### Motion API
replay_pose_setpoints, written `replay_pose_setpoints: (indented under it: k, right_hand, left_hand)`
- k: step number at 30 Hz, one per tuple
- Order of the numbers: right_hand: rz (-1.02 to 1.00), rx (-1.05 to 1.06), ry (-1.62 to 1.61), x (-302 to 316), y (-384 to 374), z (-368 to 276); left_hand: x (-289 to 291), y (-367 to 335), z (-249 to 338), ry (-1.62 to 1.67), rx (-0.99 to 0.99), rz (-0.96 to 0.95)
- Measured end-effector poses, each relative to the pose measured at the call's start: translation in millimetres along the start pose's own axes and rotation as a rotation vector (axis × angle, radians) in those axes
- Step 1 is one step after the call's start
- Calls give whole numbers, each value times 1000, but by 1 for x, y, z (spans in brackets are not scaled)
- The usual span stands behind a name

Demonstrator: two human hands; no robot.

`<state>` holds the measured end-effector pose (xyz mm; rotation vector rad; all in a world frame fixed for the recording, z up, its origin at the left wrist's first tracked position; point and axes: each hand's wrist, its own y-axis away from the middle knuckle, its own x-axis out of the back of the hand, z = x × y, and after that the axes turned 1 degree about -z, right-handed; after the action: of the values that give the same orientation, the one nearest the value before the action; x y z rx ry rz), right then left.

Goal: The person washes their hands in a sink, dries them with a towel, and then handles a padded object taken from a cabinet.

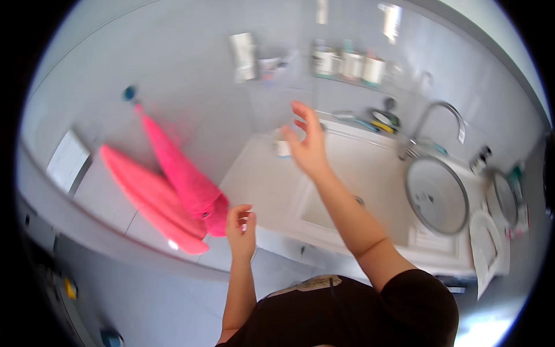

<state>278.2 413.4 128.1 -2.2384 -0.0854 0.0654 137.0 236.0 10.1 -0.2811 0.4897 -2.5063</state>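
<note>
My right hand (307, 141) reaches over the left end of the white sink counter (254, 165), its thumb and fingers apart and nothing in its grasp. Close beside its thumb stands a small white container (282, 146), blurred; whether they touch I cannot tell. Lower and to the left, my left hand (240, 227) is raised near the counter's front edge, fingers loosely bent and apart, holding nothing. Just left of it hang a bright pink towel (182, 173) and a coral towel (151, 191); the bright pink one comes close to my fingers.
A sink basin (376, 173) with a curved faucet (425, 124) lies to the right, with a round grey basin (437, 195) at its side. Brushes (358, 120) rest on the back ledge. Several cups (351, 65) stand on a wall shelf. A white cloth (485, 246) hangs over the counter's right front edge.
</note>
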Motion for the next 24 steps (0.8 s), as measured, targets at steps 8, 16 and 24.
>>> replay_pose_setpoints:
  k: [8, 16, 24]
  right_hand:
    - [-481, -729, 788, 219, 143, 51]
    - [361, -532, 699, 438, 239, -86]
    - [1381, -655, -504, 631, 373, -121]
  left_hand:
    - [-120, 14, 41, 137, -42, -423]
    - [-298, 114, 94, 237, -65, -909]
    - [-405, 244, 164, 116, -269, -1323]
